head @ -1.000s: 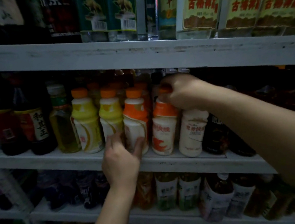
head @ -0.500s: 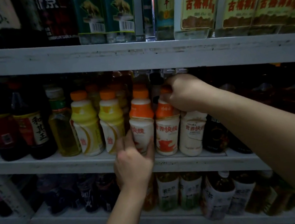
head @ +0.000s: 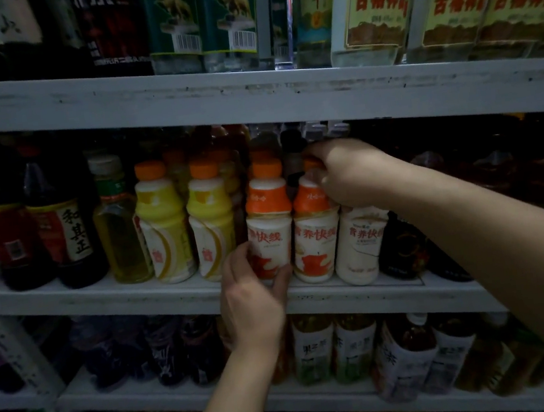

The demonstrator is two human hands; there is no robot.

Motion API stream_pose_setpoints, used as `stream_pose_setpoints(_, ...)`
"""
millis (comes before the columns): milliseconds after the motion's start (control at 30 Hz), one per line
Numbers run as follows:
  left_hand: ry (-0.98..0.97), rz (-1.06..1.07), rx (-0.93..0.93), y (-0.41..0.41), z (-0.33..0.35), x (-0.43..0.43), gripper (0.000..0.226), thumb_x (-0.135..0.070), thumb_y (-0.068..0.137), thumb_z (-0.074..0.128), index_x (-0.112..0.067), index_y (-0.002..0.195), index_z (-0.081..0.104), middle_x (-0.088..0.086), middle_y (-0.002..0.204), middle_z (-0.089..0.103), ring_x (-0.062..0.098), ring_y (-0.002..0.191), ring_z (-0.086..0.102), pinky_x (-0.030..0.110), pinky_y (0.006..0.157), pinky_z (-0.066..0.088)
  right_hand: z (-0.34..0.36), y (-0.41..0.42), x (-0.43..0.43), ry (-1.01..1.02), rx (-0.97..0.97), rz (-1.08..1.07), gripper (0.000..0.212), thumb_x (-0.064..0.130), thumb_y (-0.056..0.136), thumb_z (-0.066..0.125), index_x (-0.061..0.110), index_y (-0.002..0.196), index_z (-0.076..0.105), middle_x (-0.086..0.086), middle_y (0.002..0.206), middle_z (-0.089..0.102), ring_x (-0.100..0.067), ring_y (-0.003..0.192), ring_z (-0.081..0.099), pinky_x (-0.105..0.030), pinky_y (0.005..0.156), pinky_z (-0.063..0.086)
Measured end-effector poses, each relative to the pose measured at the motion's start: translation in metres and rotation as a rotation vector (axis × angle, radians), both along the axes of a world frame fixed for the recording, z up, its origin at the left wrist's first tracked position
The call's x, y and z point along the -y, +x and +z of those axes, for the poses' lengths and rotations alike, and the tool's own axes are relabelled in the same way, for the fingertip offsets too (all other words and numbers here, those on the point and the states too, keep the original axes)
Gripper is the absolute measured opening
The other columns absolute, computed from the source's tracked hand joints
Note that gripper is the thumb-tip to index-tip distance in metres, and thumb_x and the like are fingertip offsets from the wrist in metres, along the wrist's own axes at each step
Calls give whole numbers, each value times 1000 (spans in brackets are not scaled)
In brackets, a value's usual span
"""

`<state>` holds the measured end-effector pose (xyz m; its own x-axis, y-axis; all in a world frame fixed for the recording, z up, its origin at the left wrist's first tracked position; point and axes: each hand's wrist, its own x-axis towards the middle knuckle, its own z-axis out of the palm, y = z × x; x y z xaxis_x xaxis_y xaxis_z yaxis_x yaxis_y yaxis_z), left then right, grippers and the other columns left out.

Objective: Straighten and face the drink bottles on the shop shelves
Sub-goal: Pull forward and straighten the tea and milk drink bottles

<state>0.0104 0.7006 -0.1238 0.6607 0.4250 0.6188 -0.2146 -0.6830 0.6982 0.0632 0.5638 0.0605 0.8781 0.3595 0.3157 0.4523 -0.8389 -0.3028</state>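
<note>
Head view, dim shop. On the scuffed white shelf (head: 105,297), middle tier, the left hand (head: 254,297) curls round the base of an orange-topped bottle (head: 268,219) standing at the near edge. The right hand (head: 345,173) grips the neighbouring bottle (head: 316,234) by its top.

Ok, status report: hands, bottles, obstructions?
Left hand grips left orange bottle low. Right hand grips next orange bottle at top. White bottle tight alongside.

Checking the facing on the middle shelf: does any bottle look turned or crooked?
Yes: the yellow bottles show their labels side-on, and the orange bottle in the left hand is turned, its name half hidden.
</note>
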Motion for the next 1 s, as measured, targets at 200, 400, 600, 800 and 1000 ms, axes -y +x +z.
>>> stream_pose_setpoints(200, 12, -24, 1, -1, -3, -5, 66, -45, 81, 70, -8, 132, 51, 9, 122, 60, 26, 113, 55, 33, 93, 45, -2, -9, -4, -74, 80, -97, 23, 32, 92, 54, 22, 112, 55, 0, 90, 56, -13, 66, 51, -23, 53, 39)
stream_pose_setpoints(400, 11, 20, 11, -2, -6, -1, 61, -39, 83, 70, -5, 131, 51, 11, 121, 58, 25, 115, 50, 26, 92, 37, -12, -36, -20, -233, 657, -122, 17, 31, 91, 47, 17, 97, 54, -4, 84, 53, -30, 67, 53, -30, 53, 31)
stream_pose_setpoints(600, -17, -73, -2, -9, -3, -10, 63, -39, 80, 73, -12, 132, 51, 0, 123, 56, 13, 115, 49, 20, 91, 40, -10, -44, -63, -149, 623, 158, 24, 35, 90, 45, 14, 89, 56, -2, 82, 53, -29, 71, 55, -33, 55, 43)
stream_pose_setpoints(800, 6, 79, 129, -21, -9, -71, 37, -23, 82, 69, -11, 115, 62, 4, 107, 62, 18, 99, 59, 23, 81, 45, -14, -15, -128, 16, 393, 15, 39, 54, 85, 55, 21, 72, 38, 6, 63, 29, -22, 62, 37, -28, 52, 31)
stream_pose_setpoints(1000, 4, 187, 149, -12, 14, -139, 34, -28, 80, 73, -8, 106, 64, 7, 100, 61, 16, 94, 54, 12, 77, 32, -4, 10, -157, -38, 179, -79, 40, 53, 84, 58, 19, 70, 41, 1, 67, 42, -19, 61, 44, -29, 58, 36)
